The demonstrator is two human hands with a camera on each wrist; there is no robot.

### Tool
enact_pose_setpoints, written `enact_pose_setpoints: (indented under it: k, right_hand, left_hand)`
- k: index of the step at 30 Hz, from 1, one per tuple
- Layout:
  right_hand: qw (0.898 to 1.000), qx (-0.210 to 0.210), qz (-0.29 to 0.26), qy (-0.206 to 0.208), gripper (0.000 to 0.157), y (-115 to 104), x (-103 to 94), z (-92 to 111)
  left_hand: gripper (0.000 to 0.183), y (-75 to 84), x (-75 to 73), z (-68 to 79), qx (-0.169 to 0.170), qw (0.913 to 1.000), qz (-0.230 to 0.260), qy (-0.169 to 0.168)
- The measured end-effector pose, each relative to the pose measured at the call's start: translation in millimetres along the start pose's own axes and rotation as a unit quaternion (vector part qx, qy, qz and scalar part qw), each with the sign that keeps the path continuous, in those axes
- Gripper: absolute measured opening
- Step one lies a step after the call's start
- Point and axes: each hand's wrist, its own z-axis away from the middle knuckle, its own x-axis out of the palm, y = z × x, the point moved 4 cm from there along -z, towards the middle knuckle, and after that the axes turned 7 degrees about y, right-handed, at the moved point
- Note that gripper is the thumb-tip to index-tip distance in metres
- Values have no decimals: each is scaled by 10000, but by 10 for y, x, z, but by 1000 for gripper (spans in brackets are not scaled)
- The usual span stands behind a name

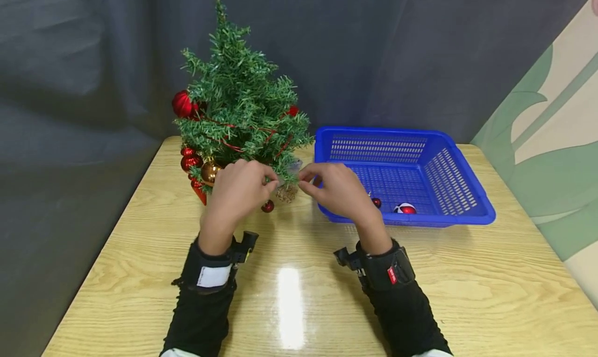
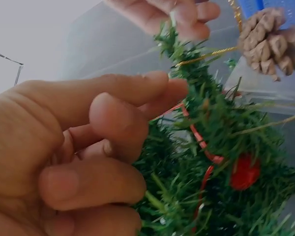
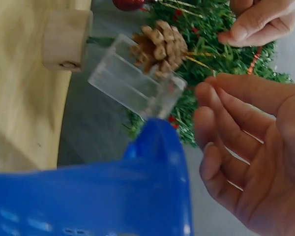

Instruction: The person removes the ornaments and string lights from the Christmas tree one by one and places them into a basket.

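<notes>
A pine cone [image 3: 164, 49] hangs on a gold string [image 3: 201, 64] at a branch of the small artificial Christmas tree [image 1: 243, 103]. The left hand [image 1: 243, 188] has thumb and index finger together at the green branch [image 2: 187, 69], its other fingers curled. Facing it, the right hand [image 1: 334, 191] brings thumb and index finger together where the gold string ends in the right wrist view. Between the hands the cone hangs low in the head view. Fingertips hide the held spot, and I cannot tell how the string loops there.
A blue basket [image 1: 467, 191] stands right of the tree, with a red-and-white ball [image 1: 405, 208] and a dark red ball [image 1: 376, 202] inside. Red baubles [image 1: 184, 104] and a gold bauble [image 1: 210, 172] hang at the tree's left. A clear plastic box [image 3: 128, 81] shows behind the cone.
</notes>
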Motion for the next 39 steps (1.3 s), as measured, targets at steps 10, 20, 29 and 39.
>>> enact_pose_setpoints:
  k: [10,20,29,39]
  right_hand:
    - [9995,127,-195,218,25,-6,164,-53]
    - [9977,281,-540,300,27,-4,134,-41]
    - [9975,236,-651,115,24,20,151,-55]
    - [9958,471,-764,199,18,66,101,-52]
  left_hand:
    - [18,25,151,-89,-271,9991,-325,31]
    - [16,41,185,-145,-216,9996,104,130]
    - [15,3,225,-176,-185,9993,308,119]
    - [15,27,182,-156,-175,9996,146,137]
